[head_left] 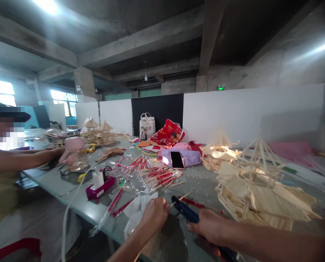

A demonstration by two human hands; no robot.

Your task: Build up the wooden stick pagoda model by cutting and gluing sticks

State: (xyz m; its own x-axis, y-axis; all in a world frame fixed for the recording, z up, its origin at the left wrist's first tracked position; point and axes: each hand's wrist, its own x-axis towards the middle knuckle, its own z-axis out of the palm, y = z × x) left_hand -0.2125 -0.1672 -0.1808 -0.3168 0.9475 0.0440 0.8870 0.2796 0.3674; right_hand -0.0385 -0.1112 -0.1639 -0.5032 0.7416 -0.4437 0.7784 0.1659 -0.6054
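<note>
Near the table's front edge, my left hand [156,213] is closed on a thin wooden stick [182,197] that points up to the right. My right hand [210,225] is wrapped round a dark blue tool [186,211], whose tip touches or lies very close to the stick. Under and beside my left hand lies crumpled white paper [137,209]. A red-wrapped stick [192,202] rests just behind the tool. To the right stands a pagoda-like model of pale wooden sticks [260,193], with layered roofs.
Red-and-white stick packets [162,178] in clear plastic lie beyond my hands. A phone [177,160] rests on purple cloth. A purple power strip [100,188] with a white cable [67,211], a pink-capped jar [73,154] and a person's arm [28,160] are at left.
</note>
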